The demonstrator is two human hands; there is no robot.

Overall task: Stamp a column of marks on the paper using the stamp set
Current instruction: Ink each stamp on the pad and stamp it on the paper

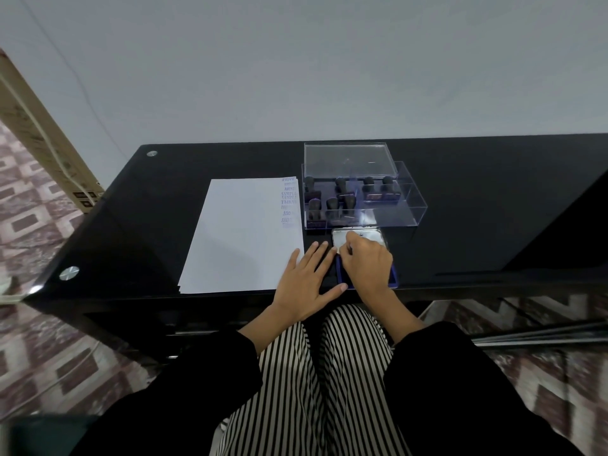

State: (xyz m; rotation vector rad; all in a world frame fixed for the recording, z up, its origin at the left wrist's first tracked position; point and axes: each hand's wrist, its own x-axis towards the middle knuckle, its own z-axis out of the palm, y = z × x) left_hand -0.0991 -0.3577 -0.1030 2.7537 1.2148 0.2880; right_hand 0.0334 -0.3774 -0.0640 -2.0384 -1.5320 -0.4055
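A white sheet of paper lies on the black table, with a column of blue stamped marks down its right edge. Right of it stands a clear plastic box holding several dark-handled stamps. In front of the box lies a blue ink pad with its silver lid raised. My right hand covers the pad, its curled fingers pinching the lid's left corner. My left hand lies flat on the table between paper and pad, thumb touching the pad's near corner.
The box's clear lid stands behind the stamps, near the wall. A long cardboard carton leans at the far left, beyond the table. The table's near edge runs just under my wrists, above my striped trousers.
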